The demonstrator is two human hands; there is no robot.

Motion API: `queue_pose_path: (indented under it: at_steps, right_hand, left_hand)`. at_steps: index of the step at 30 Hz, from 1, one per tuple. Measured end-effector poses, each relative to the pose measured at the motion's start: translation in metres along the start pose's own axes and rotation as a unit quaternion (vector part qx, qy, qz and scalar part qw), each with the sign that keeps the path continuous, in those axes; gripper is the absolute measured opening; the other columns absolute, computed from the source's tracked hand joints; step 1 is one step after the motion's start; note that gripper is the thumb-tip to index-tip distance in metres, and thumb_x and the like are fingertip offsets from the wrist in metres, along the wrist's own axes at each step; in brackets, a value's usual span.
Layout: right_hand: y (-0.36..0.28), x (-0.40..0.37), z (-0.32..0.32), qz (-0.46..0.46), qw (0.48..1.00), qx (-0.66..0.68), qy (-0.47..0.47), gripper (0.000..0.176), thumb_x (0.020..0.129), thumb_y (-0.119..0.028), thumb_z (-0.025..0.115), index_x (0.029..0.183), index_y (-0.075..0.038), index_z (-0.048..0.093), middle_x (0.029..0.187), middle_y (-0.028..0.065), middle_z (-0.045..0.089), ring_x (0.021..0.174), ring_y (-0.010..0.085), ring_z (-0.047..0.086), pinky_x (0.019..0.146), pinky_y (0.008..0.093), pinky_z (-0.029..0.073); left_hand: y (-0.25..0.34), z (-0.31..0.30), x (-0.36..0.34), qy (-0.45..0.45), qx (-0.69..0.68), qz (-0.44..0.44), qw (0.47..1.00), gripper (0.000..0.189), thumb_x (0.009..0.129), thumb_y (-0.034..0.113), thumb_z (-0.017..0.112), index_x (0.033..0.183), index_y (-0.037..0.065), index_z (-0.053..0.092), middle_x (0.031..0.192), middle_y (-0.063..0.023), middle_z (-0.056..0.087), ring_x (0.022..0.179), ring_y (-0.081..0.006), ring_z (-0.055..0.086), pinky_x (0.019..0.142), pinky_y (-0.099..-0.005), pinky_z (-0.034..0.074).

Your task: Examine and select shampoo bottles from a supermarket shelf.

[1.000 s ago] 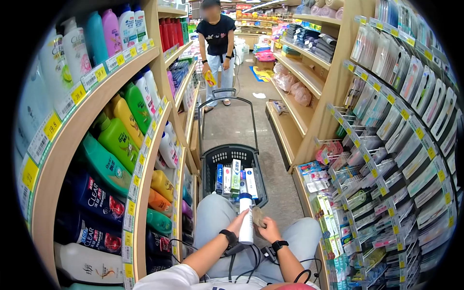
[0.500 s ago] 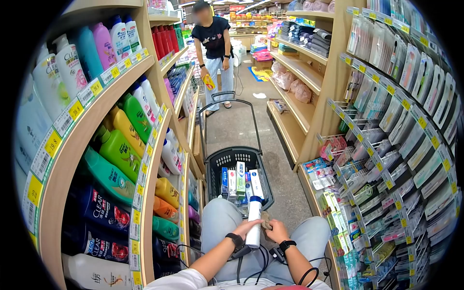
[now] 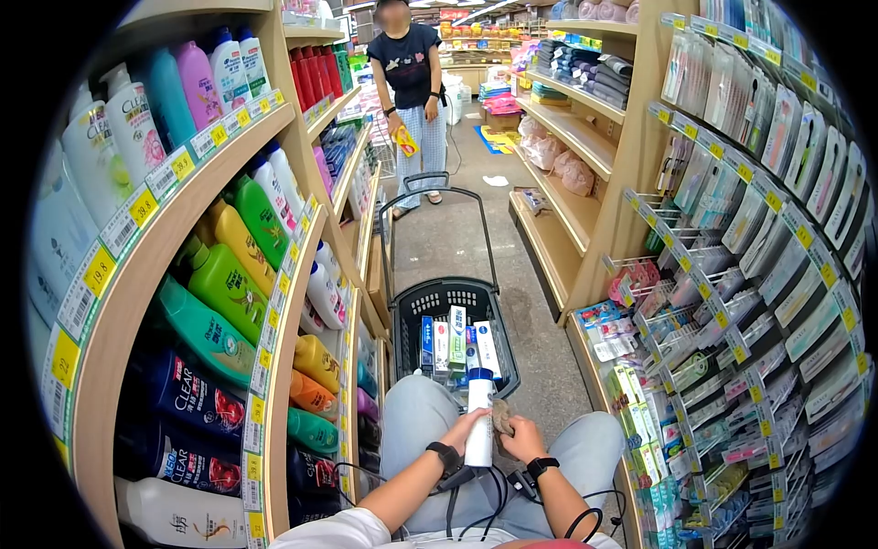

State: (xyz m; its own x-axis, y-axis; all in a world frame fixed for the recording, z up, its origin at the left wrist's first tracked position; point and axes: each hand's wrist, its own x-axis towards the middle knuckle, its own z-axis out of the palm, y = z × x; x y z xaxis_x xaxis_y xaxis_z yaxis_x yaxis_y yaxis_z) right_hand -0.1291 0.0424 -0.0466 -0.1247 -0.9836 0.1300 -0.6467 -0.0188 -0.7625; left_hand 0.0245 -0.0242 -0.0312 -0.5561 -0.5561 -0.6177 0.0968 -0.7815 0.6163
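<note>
A white bottle with a dark blue cap [image 3: 479, 416] stands nearly upright over my lap, with my left hand [image 3: 459, 430] closed around its side. Against the bottle's right side is a crumpled grey-brown cloth [image 3: 502, 417]. My right hand [image 3: 522, 440] grips that cloth, fingers closed. Just beyond my knees sits a black shopping basket [image 3: 400, 352] with its long handle raised. Several toothpaste-like boxes [image 3: 457, 337] stand inside it, in blue, white and green; the items lower in the basket are partly hidden.
Shelves of shampoo bottles [image 3: 236, 293] rise close on my left. Racks of hanging packets [image 3: 732, 265] line the right side. Black cables [image 3: 498, 499] lie across my lap. Up the aisle a person [image 3: 407, 82] stands holding a yellow-and-red item [image 3: 405, 141].
The bottle has turned slightly more upright in my left hand, and the cloth has shifted a little against it. The person in the aisle has changed stance slightly.
</note>
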Motion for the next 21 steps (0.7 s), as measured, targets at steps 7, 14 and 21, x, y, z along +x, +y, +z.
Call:
queue_pose_path:
  at_steps: [7,14,21]
  right_hand:
    - [-0.002,0.000,-0.001,-0.011,1.000,0.001,0.004,0.020,0.062,-0.011,0.056,0.078,0.001,0.059,0.078,0.0191,0.056,0.075,0.0394,0.054,0.066,0.0433,0.045]
    - [0.008,0.001,0.002,0.003,0.999,-0.032,-0.037,0.024,0.065,-0.015,0.058,0.086,-0.002,0.059,0.087,0.0147,0.057,0.082,0.0354,0.055,0.070,0.0416,0.046]
    - [0.008,0.001,0.002,-0.009,0.999,-0.027,-0.032,0.023,0.065,-0.014,0.058,0.083,-0.001,0.059,0.084,0.0156,0.057,0.080,0.0362,0.055,0.069,0.0422,0.046]
  left_hand:
    - [0.001,-0.001,-0.001,0.012,-0.028,0.018,0.999,0.034,0.078,0.036,0.057,0.095,0.008,0.051,0.075,-0.0046,0.054,0.066,-0.0171,0.055,0.061,-0.0336,0.047]
    - [0.000,-0.002,0.001,0.009,-0.030,0.018,0.999,0.037,0.076,0.038,0.057,0.097,0.008,0.050,0.077,-0.0057,0.055,0.068,-0.0177,0.055,0.062,-0.0339,0.047]
    - [-0.002,-0.005,0.004,0.010,-0.025,0.015,1.000,0.038,0.076,0.038,0.058,0.099,0.009,0.051,0.079,-0.0054,0.055,0.070,-0.0178,0.055,0.063,-0.0344,0.047]
